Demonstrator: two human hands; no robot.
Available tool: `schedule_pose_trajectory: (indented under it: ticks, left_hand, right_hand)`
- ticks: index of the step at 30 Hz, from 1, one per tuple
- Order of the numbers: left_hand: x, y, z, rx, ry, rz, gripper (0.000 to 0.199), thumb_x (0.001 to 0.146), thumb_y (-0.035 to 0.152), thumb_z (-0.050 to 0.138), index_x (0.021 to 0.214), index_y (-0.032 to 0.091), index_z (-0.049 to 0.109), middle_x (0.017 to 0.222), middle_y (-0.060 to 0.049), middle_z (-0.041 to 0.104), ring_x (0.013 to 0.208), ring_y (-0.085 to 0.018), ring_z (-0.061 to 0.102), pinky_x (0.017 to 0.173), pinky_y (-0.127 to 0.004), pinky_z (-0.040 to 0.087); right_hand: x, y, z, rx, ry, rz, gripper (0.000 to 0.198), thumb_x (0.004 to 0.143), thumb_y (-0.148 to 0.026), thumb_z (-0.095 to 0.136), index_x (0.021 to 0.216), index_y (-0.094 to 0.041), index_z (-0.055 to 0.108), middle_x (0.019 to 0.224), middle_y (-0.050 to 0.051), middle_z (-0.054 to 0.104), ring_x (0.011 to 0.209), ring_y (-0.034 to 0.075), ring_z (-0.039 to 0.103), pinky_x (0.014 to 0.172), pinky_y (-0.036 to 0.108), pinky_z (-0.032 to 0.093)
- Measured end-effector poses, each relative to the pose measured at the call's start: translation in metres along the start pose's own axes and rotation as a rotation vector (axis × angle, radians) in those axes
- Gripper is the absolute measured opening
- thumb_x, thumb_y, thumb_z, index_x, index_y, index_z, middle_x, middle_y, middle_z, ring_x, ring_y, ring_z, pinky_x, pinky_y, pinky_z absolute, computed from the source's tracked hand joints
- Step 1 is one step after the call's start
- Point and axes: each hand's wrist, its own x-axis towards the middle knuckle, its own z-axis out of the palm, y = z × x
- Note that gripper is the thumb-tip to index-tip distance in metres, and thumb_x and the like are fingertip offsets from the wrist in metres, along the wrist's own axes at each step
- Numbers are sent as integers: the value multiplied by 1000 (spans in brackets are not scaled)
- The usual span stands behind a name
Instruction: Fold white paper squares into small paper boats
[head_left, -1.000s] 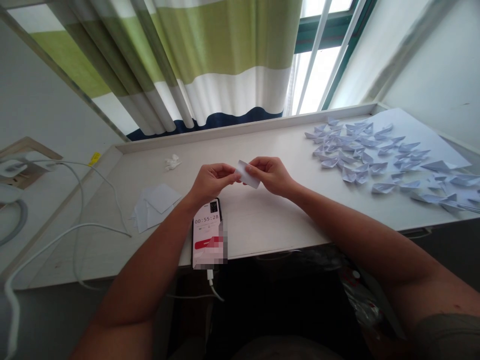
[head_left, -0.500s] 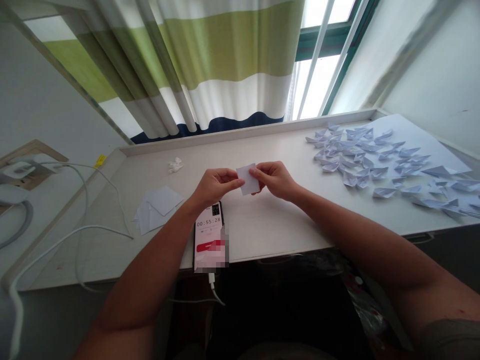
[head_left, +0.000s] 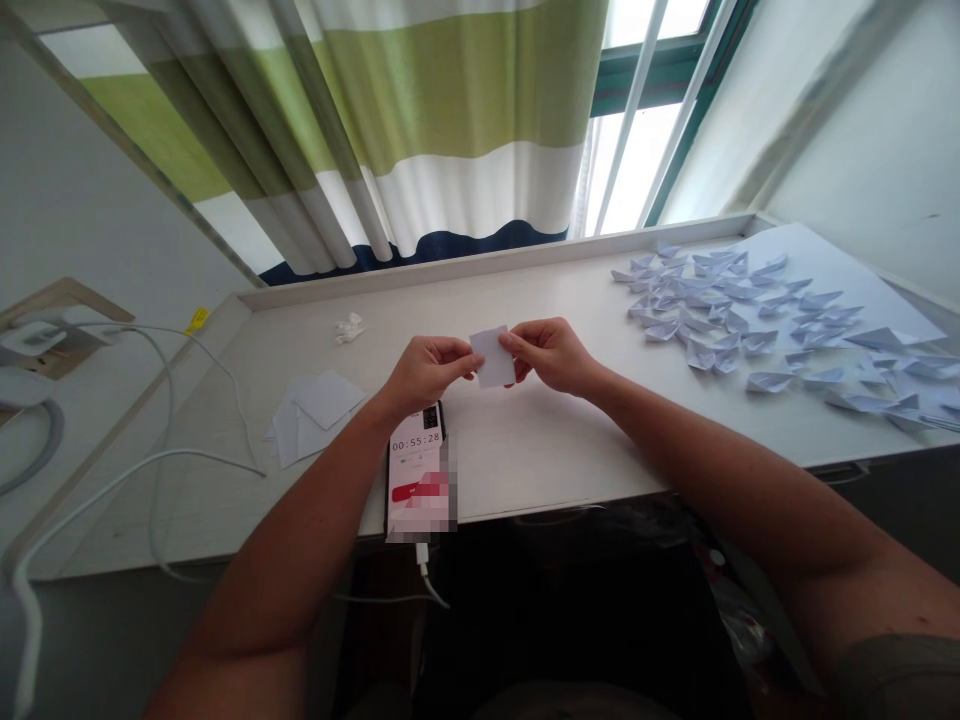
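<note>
left hand (head_left: 424, 375) and right hand (head_left: 555, 357) are close together, both clamped on one small paper (head_left: 495, 360) held between them above the counter (head_left: 517, 460); the left pinches its left edge, the right has its thumb on the upper right part and fingers behind. just below the left hand, toward the body, lies a phone (head_left: 415, 470) reading 00:55:28, with a cable (head_left: 422, 560) in its lower end. left of the hands are loose sheets (head_left: 324, 408), and beyond these a crumpled scrap (head_left: 349, 328). well to the right of the hands, many folded boats (head_left: 712, 357) spread out. past the hands hangs a striped curtain (head_left: 465, 100).
</note>
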Motion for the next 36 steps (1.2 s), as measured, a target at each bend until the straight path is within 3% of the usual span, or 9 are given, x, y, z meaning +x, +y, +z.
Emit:
schedule_pose_trajectory:
  ticks: [5, 12, 20, 27, 31, 36]
  left_hand:
    - [0, 1, 4, -15, 6, 8, 29, 82, 44, 92, 81, 16, 85, 76, -8, 78, 71, -18, 70, 70, -31, 57]
    - [1, 0, 2, -53, 84, 1, 30, 78, 44, 94, 85, 16, 86, 80, -8, 80, 73, -18, 71, 74, -32, 59]
    - [1, 5, -2, -72, 94, 18, 29, 78, 42, 95, 80, 16, 85, 76, -7, 79, 73, -16, 70, 73, -31, 58]
    - [3, 1, 3, -144, 119, -12, 39, 73, 48, 98, 84, 14, 83, 80, -7, 80, 72, -17, 72, 72, -32, 63]
    - [3, 0, 6, -190, 144, -12, 46, 71, 52, 99, 91, 14, 82, 82, -7, 81, 73, -19, 75, 67, -33, 65]
    - [2, 0, 4, -141, 98, -21, 40, 72, 47, 99, 87, 14, 81, 82, -6, 81, 72, -18, 75, 68, -33, 66]
  right_hand:
    - [1, -3, -3, -2, -2, -23, 60, 82, -74, 85, 72, -15, 76, 63, 4, 73, 58, 15, 71, 54, 27, 61]
    - [0, 1, -9, -52, -232, 100, 68, 89, -79, 74, 85, -12, 77, 76, 11, 81, 64, 17, 78, 57, 25, 61]
    - [-2, -2, -6, -114, -221, 68, 63, 93, -76, 71, 81, -14, 72, 74, 9, 80, 56, 14, 71, 52, 25, 55]
    - [-5, -1, -5, -247, -162, 38, 62, 99, -73, 64, 71, -18, 64, 50, 0, 65, 45, 11, 60, 50, 24, 47]
    - [-3, 3, -2, -140, -141, 33, 61, 94, -74, 72, 76, -16, 68, 58, 1, 68, 47, 11, 63, 47, 23, 50]
    - [1, 6, -3, 23, -126, -2, 55, 88, -69, 82, 93, -15, 73, 75, 3, 76, 59, 16, 76, 47, 22, 58]
